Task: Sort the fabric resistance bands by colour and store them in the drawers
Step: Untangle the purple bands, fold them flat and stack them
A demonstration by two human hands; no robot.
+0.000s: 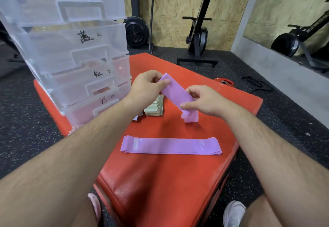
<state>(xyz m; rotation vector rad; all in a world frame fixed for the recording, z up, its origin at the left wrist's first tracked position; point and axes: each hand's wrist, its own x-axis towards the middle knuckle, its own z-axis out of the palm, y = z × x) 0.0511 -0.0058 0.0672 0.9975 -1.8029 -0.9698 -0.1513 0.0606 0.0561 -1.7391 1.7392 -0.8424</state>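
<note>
Purple band (175, 93) is held above the red pad (160, 182). The left grip (147, 88) pinches its upper end and the right grip (206, 102) pinches its lower end, with the tail hanging below. A second purple band (170, 145), marked 10 LB, lies flat on the pad nearer the person. Pale green bands (154, 108) sit stacked beside the clear drawers (80, 63).

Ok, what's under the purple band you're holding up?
Below the held purple band, a stack of pale green bands lies on the red mat. The left hand and the band cover its far end, so the count is unclear.
</note>
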